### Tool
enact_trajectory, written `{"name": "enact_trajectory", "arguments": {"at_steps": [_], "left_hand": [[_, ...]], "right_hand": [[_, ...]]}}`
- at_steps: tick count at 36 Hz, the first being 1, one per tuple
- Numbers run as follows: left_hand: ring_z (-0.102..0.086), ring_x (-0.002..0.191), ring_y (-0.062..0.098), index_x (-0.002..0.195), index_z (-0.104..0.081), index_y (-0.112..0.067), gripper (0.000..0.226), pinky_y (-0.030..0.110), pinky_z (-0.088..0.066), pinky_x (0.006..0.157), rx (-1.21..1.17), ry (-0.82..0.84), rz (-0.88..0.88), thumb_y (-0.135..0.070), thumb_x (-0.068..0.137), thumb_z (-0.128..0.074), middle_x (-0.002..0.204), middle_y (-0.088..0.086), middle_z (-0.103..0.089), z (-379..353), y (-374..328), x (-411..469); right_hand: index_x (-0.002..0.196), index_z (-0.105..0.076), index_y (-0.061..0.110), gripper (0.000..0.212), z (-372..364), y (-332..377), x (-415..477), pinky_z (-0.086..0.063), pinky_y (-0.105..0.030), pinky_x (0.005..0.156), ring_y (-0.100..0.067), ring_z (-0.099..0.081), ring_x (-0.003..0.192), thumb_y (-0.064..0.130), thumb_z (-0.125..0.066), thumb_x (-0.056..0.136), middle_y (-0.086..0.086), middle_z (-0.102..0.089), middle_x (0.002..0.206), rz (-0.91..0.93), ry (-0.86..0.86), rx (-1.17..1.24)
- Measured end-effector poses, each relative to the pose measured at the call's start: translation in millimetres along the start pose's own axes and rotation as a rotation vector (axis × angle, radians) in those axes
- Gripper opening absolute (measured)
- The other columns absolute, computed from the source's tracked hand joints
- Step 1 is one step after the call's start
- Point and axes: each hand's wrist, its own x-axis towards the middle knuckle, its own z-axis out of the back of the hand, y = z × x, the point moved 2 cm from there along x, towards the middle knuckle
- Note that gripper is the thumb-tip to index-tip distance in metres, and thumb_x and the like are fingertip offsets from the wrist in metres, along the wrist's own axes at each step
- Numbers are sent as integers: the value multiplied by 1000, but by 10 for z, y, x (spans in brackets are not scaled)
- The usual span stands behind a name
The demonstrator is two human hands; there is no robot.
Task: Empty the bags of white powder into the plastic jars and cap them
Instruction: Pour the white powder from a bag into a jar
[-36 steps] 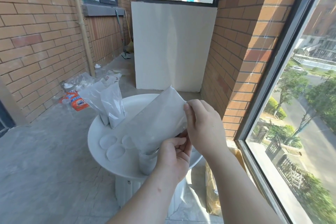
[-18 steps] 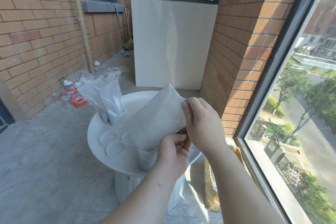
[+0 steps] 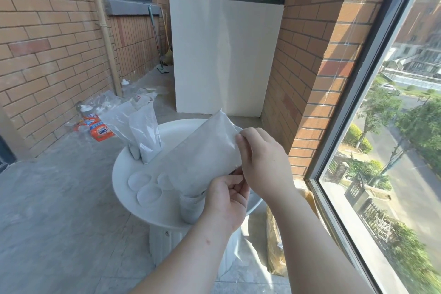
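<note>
Bag being poured: A bag of white powder (image 3: 205,160) was tipped on a slant. Its low end poked into the mouth of a clear jar (image 3: 191,209).
Jar: It stood near the front of the round white worktop (image 3: 124,169). Some pale powder showed through its side. I could not tell how full it was.
Left hand: The left hand (image 3: 226,200) pinched the bag's lower edge, just beside the jar.
Right hand: The right hand (image 3: 262,162) pinched the bag's top corner and held that end up high.
Other bags: Two more bags (image 3: 145,136) stood at the back left of the worktop, leaning on each other and looking full.
Lids: Three round lids (image 3: 149,194) lay flat on the worktop, close to the jar. None was on a jar.
Done so far: I thought the first bag was partway through its pour.
Left to do: It looked like most of the job was not yet done. This bag had to be emptied, two more bags poured, and the lids put on. I saw only one jar; others may have been hidden behind the hands.
Floor: An orange packet (image 3: 101,130) lay by the brick wall.
</note>
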Motion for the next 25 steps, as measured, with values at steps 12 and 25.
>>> {"name": "enact_trajectory", "arguments": {"at_steps": [12,25], "left_hand": [[-71,56,16,81,-68,4,37,20,-54,49,12,-1,9,19,86,-35,73,10,-74,-27,0,-39],[-73,68,18,79,-74,4,35,23,-57,57,-17,52,-2,15,85,-42,83,14,-74,-26,-16,5]], "right_hand": [[90,-61,13,32,15,-1,7,-45,-37,56,-25,-54,72,34,-42,102,1,-59,83,-23,-12,1],[95,-63,15,29,24,-55,-22,-49,-40,66,-23,-58,82,35,-45,103,2,-60,91,-115,103,67]]}}
